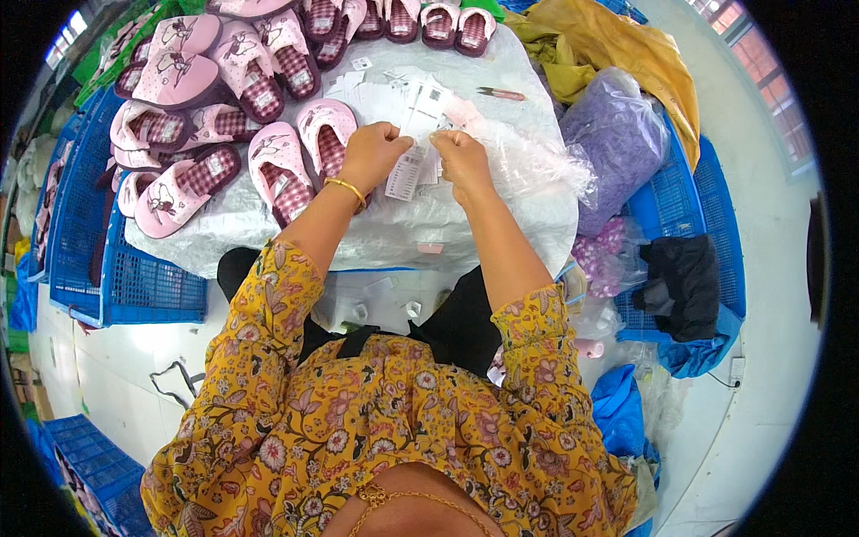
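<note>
My left hand [372, 154], with a gold bangle at its wrist, is closed in a pinch over the table. A printed white paper tag [404, 175] hangs just below its fingertips and appears to be held there. Close by on the right, my right hand [463, 163] is curled with thumb and finger pressed together; what it grips is too small to make out. Beyond both hands lies a spread of white tags [424, 100]. A pair of pink slippers with checked lining, the nearer slipper [279, 170] and its mate [326, 130], sits beside my left wrist.
More pink slippers [179, 61] are heaped at the table's left and far edge. Small red-handled snips [501, 93] lie beyond my right hand on the plastic-covered table [528, 215]. Blue crates [152, 286] flank it, with a purple bagged bundle [616, 143] at right.
</note>
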Action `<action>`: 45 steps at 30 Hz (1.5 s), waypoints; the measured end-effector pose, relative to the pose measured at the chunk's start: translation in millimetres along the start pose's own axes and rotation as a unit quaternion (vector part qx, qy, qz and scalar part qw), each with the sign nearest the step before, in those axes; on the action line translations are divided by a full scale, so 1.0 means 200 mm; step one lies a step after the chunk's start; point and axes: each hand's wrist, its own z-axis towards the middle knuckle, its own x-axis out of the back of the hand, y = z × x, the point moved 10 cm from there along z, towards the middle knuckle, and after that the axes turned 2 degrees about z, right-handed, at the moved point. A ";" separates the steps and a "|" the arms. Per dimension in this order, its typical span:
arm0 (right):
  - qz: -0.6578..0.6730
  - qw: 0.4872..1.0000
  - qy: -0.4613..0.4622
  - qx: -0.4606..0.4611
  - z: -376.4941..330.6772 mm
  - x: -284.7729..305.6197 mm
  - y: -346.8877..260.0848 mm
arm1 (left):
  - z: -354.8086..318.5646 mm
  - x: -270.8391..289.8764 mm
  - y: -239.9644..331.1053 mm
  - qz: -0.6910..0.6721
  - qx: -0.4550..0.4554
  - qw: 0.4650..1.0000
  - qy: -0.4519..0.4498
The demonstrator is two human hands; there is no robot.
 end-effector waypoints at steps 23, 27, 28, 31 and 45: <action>0.103 0.989 -0.102 0.007 -0.28 -0.16 -0.10 | -0.22 0.05 0.16 -0.274 0.048 0.955 -0.100; 0.071 0.995 -0.063 0.021 -0.33 -0.06 -0.07 | -0.35 0.01 0.16 -0.241 0.001 0.963 -0.121; 0.019 0.998 -0.025 0.057 -0.36 -0.03 -0.09 | -0.37 0.01 0.14 -0.226 0.003 0.967 -0.114; -0.110 0.964 0.071 0.232 -0.56 0.06 -0.26 | -0.45 0.03 0.16 -0.181 0.019 0.977 -0.112; -0.273 0.894 -0.049 0.352 -0.88 0.10 -0.35 | -0.69 -0.06 0.44 -0.123 -0.186 0.955 -0.197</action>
